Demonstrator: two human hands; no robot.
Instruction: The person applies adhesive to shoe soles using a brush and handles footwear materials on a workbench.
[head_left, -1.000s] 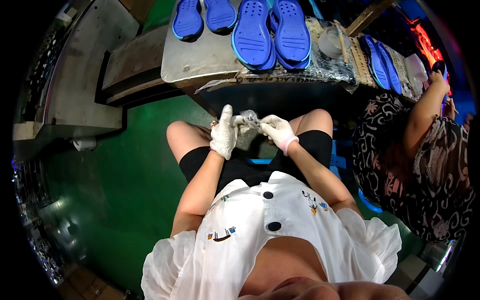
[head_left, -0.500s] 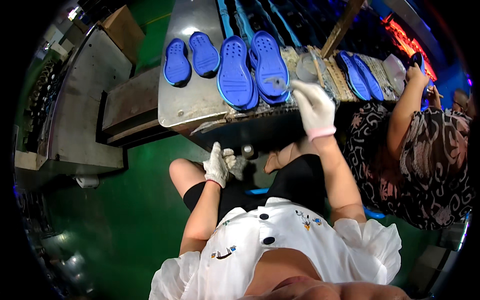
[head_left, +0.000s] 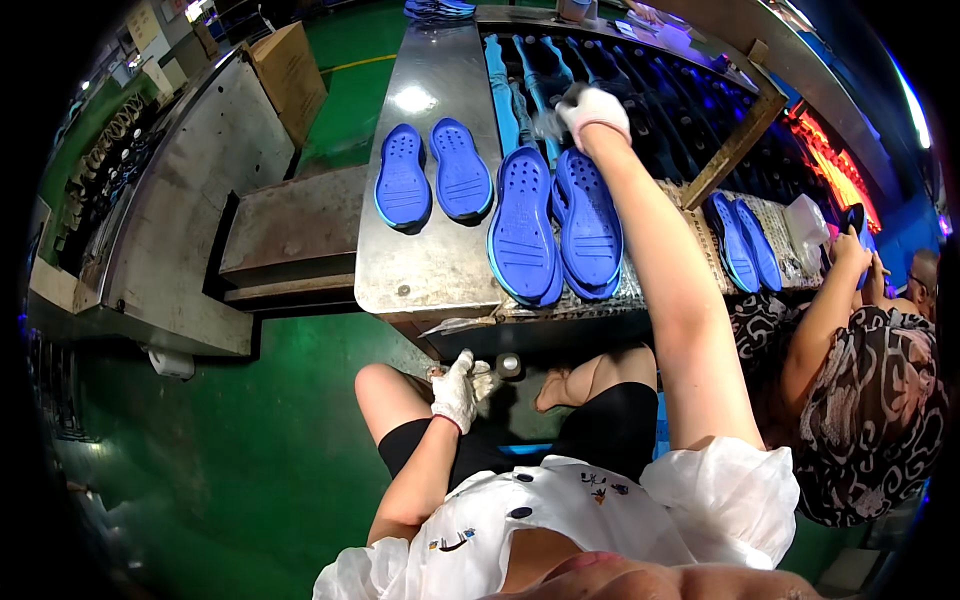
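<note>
My right hand (head_left: 598,115), in a white glove, reaches far forward over the dark conveyor. Its fingers are bent around a blurred, greyish, partly see-through thing (head_left: 549,124) that I cannot make out. Just below that arm, two stacks of blue shoe soles with holes at the toe lie side by side: the left stack (head_left: 523,225) and the right stack (head_left: 591,225). Further left, two smaller blue soles (head_left: 403,178) (head_left: 461,170) lie apart on the metal tabletop. Above my lap hangs my gloved left hand (head_left: 457,392), fingers loosely apart, with nothing visible in it.
Light-blue strips (head_left: 502,90) lie on the conveyor (head_left: 640,110). A wooden post (head_left: 735,135) rises at the table's right. Beyond it are two more blue soles (head_left: 742,243) and a co-worker's arm (head_left: 828,300). A metal cabinet (head_left: 175,190) and cardboard box (head_left: 287,80) stand left.
My right hand has moved forward from beside the right sole stack to above the conveyor. The whole view has shifted, showing more of the conveyor. My left hand stays near my lap.
</note>
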